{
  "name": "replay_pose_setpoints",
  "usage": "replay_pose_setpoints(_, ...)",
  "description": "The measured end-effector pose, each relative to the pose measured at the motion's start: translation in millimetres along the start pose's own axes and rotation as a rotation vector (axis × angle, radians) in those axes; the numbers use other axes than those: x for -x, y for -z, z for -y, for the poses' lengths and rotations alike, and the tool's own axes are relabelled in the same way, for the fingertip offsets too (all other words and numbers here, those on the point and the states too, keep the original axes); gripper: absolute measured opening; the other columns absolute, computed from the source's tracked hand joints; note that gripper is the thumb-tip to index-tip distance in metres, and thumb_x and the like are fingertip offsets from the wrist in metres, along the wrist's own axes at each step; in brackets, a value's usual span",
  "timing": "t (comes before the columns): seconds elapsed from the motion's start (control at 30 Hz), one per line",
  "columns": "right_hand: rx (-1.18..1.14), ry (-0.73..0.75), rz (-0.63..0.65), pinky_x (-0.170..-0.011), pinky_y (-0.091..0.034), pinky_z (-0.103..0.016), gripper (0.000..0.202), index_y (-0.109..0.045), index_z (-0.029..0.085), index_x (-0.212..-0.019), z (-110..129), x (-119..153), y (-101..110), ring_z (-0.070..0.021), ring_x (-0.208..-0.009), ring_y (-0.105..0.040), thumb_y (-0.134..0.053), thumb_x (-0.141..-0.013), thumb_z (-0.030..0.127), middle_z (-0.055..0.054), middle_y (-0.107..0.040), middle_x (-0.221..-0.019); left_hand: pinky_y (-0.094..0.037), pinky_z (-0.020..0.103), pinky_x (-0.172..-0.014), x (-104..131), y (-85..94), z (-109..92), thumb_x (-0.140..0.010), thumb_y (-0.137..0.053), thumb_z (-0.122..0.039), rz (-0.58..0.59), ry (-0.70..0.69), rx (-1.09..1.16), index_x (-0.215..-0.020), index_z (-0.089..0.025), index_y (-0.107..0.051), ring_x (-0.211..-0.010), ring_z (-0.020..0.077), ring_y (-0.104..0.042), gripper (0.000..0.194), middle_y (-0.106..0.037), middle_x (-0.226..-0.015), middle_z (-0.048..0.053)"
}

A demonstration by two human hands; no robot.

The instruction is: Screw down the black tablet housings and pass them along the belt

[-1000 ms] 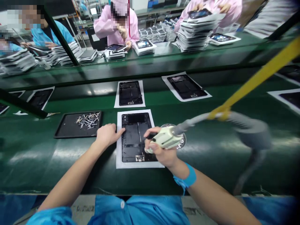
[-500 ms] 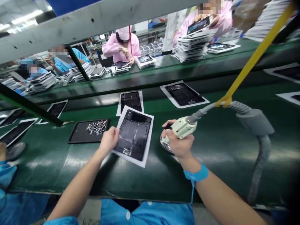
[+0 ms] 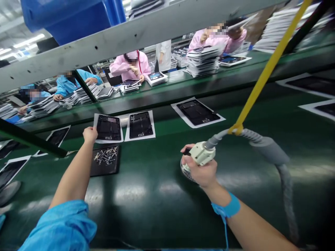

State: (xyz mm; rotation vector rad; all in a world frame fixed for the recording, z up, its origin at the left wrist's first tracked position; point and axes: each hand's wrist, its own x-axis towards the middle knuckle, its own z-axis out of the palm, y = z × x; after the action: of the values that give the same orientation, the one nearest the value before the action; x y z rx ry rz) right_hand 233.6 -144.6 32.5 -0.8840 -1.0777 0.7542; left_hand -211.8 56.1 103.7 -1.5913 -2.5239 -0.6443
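Pinching the white sheet [image 3: 96, 120] by its left edge, the left hand [image 3: 90, 134] has the dark panel [image 3: 109, 128] at three o'clock and the tray [image 3: 104, 170] at five, partly hidden by the forearm [image 3: 74, 170]; the right hand [image 3: 203, 171] grips the pale tool [image 3: 202, 153]

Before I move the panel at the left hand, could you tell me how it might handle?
The panel looks thin and straight-edged, so probably stiff and fairly light. It might slip on the smooth-looking white sheet beneath, and its exposed fittings could be fragile.
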Motion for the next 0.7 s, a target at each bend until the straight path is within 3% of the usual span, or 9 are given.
replay_pose_setpoints(0.07, 0.002, -0.012, 0.001, -0.048, -0.056, -0.026, 0.024, -0.068, 0.021, -0.103, 1, 1, 0, -0.0124, -0.051, -0.065, -0.079, -0.082, 0.028, -0.003, -0.074, -0.085, -0.049, 0.046, -0.102, 0, -1.9, -9, -0.099, -0.046, -0.027, -0.011, -0.045, -0.026, -0.116, 0.0, -0.066, -0.115, 0.0375, -0.065, 0.038, -0.071, -0.117, 0.026)
replay_pose_setpoints(0.13, -0.003, -0.014, -0.005, -0.046, -0.055, -0.026, 0.025, -0.068, 0.021, -0.103, 2, 1, 0, -0.0124, -0.05, -0.064, -0.079, -0.082, 0.028, -0.003, -0.074, -0.085, -0.045, 0.042, -0.11, 9, -10.4, -26, -0.099, -0.049, -0.03, 0.023, -0.163, -0.054, -0.126, -0.004, -0.065, -0.125, 0.0343, -0.061, 0.04, -0.067, -0.131, 0.022)
replay_pose_setpoints(0.27, 0.0, -0.012, -0.007, -0.046, -0.054, -0.026, 0.025, -0.068, 0.022, -0.104, 2, 2, -1, -0.0122, -0.049, -0.062, -0.078, -0.082, 0.028, -0.003, -0.074, -0.085, -0.047, 0.031, -0.108, 49, -43.2, -71, -0.097, -0.056, -0.031, 0.422, -0.754, -0.154, -0.124, -0.019, -0.071, -0.119, 0.0243, -0.065, 0.034, -0.07, -0.129, 0.009)
replay_pose_setpoints(0.33, 0.018, -0.008, 0.004, -0.047, -0.055, -0.027, 0.024, -0.068, 0.022, -0.104, 0, 3, 1, -0.0122, -0.051, -0.063, -0.077, -0.083, 0.028, -0.002, -0.074, -0.086, -0.05, 0.031, -0.105, 71, -59.8, -92, -0.099, -0.052, -0.028, 0.526, -0.959, -0.225, -0.126, -0.022, -0.071, -0.118, 0.0222, -0.066, 0.034, -0.07, -0.129, 0.008)
replay_pose_setpoints(0.5, 0.082, 0.041, 0.007, -0.052, -0.057, -0.028, 0.025, -0.07, 0.023, -0.107, -7, 1, 4, -0.013, -0.055, -0.065, -0.077, -0.084, 0.029, -0.003, -0.076, -0.091, -0.053, 0.029, -0.091, 94, -77.7, -120, -0.099, -0.044, -0.016, 0.507, -1.066, -0.398, -0.122, -0.021, -0.071, -0.108, 0.0218, -0.069, 0.036, -0.07, -0.117, 0.01)
replay_pose_setpoints(0.7, 0.123, 0.059, 0.012, -0.058, -0.059, -0.031, 0.024, -0.07, 0.024, -0.108, -6, 1, 4, -0.0181, -0.067, -0.072, -0.077, -0.085, 0.029, -0.004, -0.077, -0.092, -0.053, 0.03, -0.089, 87, -71.4, -110, -0.098, -0.041, -0.012, 0.514, -1.121, -0.42, -0.119, -0.02, -0.07, -0.103, 0.0227, -0.069, 0.036, -0.069, -0.11, 0.011)
